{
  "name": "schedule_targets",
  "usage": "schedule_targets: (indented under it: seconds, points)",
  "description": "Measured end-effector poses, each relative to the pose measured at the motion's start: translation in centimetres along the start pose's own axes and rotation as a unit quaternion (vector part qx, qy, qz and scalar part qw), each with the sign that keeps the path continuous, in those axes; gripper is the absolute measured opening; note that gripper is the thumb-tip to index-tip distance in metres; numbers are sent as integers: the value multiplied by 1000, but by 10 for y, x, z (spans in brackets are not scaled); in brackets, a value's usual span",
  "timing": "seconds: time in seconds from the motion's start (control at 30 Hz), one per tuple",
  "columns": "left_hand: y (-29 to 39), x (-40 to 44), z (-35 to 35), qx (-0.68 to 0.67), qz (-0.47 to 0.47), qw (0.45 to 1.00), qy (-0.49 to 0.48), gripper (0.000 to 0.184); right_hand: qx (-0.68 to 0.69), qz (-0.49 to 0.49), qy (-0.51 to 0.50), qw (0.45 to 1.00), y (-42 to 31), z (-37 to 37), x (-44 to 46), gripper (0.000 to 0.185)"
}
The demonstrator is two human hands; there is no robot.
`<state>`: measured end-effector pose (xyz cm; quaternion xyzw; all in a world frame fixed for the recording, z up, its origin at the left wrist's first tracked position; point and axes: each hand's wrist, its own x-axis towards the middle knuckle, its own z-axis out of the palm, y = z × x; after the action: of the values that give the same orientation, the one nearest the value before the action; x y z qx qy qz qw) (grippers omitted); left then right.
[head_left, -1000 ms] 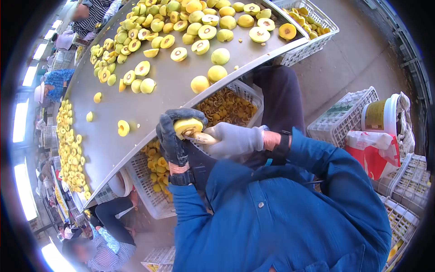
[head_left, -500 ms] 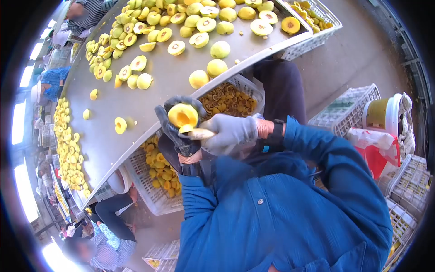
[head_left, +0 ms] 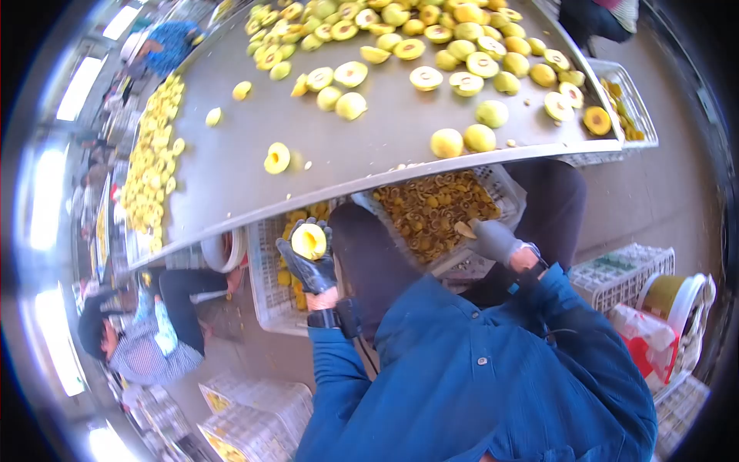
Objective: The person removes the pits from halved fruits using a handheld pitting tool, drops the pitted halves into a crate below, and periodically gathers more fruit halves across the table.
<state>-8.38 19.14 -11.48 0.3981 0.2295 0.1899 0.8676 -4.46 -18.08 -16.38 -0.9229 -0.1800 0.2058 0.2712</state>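
My left hand point(head_left: 309, 258), in a dark glove, cups a hollowed yellow peach half point(head_left: 309, 241) with its cut face up, over a crate of yellow pieces point(head_left: 263, 296). My right hand point(head_left: 494, 240), in a grey glove, is closed around a short tan tool point(head_left: 464, 229); its exact kind cannot be made out. This hand is at the right side of a crate of brown and orange scraps point(head_left: 439, 208) between my knees. On the metal table point(head_left: 231, 181) lie many peach halves, one hollowed half point(head_left: 277, 158) being nearest my left hand.
The table's raised edge point(head_left: 369, 182) runs just beyond my hands. White crates stand at left point(head_left: 258, 412) and right point(head_left: 627, 269), with a bucket point(head_left: 670, 304) and a red-and-white bag point(head_left: 645, 339). Co-workers sit at lower left point(head_left: 158, 339) and upper left point(head_left: 165, 46).
My hands have moved apart: the left holds the peach half off to the left, while the right has drawn the tool away to the right over the scrap crate. The view has turned.
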Motion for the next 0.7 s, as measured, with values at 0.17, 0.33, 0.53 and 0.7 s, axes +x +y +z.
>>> schedule_targets:
  seconds: [0.17,0.33,0.53,0.7]
  points:
    - [25,-33,21,-17,-33,999,24,59,165,-136,65,975,-108,-27,6,27]
    - [-16,-95,-12,412,94,884,-197,35,147,-331,94,928,-185,-38,21,28]
    - [-60,-118,-2,382,27,892,-241,38,75,-331,74,938,-168,-45,10,28]
    - [-44,-93,56,172,9,969,-175,34,159,-261,9,952,-167,-34,13,23]
